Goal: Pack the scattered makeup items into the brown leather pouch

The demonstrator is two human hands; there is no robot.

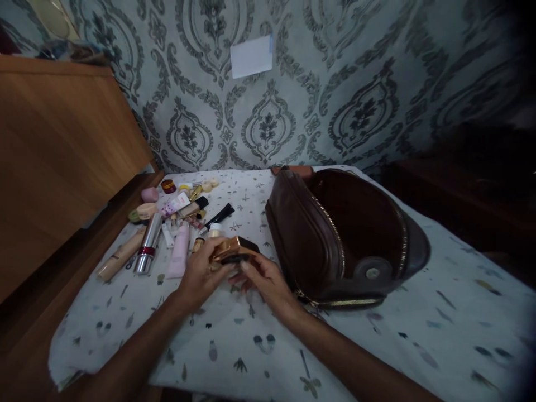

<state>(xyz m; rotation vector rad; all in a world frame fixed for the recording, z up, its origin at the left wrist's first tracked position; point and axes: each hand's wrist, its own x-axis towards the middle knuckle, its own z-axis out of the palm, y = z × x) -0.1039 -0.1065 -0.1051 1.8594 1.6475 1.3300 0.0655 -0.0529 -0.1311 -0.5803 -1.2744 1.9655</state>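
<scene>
My left hand (200, 279) is closed around a shiny gold case with a black end (237, 244), which looks like a makeup compact. My right hand (268, 282) grips the same case from the right, its thumb and fingers near a dark oval part (234, 258) on the underside. How that part joins the case I cannot tell. Just behind my left hand stand a small white-capped bottle (215, 230) and a little gold-topped one (198, 244). To the right of my hands sits a dark brown leather bag (305, 240), unzipped, its inside in shadow.
At the left lie several cosmetics, among them a pink tube (180, 251), a silver cylinder with a red band (148, 245), a beige tube (121, 257) and a black tube (220, 216). A wooden cabinet (62, 151) borders the patterned tablecloth (209, 329); papered wall rises behind.
</scene>
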